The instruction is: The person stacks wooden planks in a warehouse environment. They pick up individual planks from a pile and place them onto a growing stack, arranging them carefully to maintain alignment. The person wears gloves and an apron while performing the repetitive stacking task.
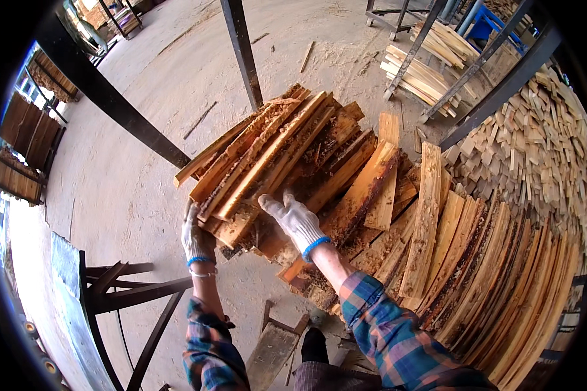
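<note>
A loose heap of rough orange-brown wooden slats [277,153] is spread just beyond both hands, its underside hidden. At its near left end, slat ends are touched by the white-gloved left hand [195,236]. At its near side, the white-gloved right hand [295,220] is placed, thumb spread, fingertips partly obscured; whether either is closed on wood cannot be told. Behind the heap, the foot of a dark metal post [242,55] is hidden.

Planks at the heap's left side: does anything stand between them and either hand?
Nothing visible does. The left hand is at the near ends of the planks; the right hand is close beside them. Whether the right one touches them is unclear.
</note>
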A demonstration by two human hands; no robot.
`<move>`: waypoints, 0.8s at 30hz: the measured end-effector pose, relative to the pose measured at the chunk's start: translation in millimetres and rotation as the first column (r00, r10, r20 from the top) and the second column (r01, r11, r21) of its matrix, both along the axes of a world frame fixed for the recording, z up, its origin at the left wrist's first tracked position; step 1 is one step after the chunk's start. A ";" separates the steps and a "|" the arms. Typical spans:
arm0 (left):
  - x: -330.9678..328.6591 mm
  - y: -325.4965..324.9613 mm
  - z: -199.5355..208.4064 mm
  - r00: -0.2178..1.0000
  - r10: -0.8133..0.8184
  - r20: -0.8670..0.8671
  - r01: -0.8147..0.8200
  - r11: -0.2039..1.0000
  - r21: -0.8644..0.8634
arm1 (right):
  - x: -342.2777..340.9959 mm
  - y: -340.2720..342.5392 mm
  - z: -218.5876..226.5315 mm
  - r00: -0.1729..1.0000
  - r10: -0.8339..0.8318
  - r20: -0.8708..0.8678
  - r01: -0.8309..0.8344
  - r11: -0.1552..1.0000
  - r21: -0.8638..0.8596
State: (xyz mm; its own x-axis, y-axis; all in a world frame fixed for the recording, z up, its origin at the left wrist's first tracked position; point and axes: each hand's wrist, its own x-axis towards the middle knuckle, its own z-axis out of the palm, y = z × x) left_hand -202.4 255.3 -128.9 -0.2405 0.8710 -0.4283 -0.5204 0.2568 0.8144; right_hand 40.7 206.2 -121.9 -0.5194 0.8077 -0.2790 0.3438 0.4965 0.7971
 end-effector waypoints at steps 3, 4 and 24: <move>48.8 -25.8 28.3 0.991 -0.130 0.042 0.120 0.975 0.188 | 39.0 -23.6 12.5 0.775 -0.390 -0.497 0.362 0.919 -0.156; 67.6 -42.8 53.8 0.993 -0.113 -0.037 0.116 0.986 0.117 | 51.3 -34.3 21.3 0.523 -0.466 -0.714 0.413 0.871 -0.266; 166.3 -88.5 25.8 0.056 -0.413 -0.909 0.420 0.836 -0.354 | 129.9 -136.6 -48.4 -0.775 -0.398 -0.491 0.173 0.613 -0.771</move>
State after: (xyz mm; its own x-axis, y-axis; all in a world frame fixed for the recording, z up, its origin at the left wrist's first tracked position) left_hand -36.1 166.8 -103.1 -0.0354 0.9824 -0.1836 0.8165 0.1343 0.5614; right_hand 170.6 69.6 -170.3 0.3725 0.8926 -0.2542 0.3038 -0.3760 -0.8754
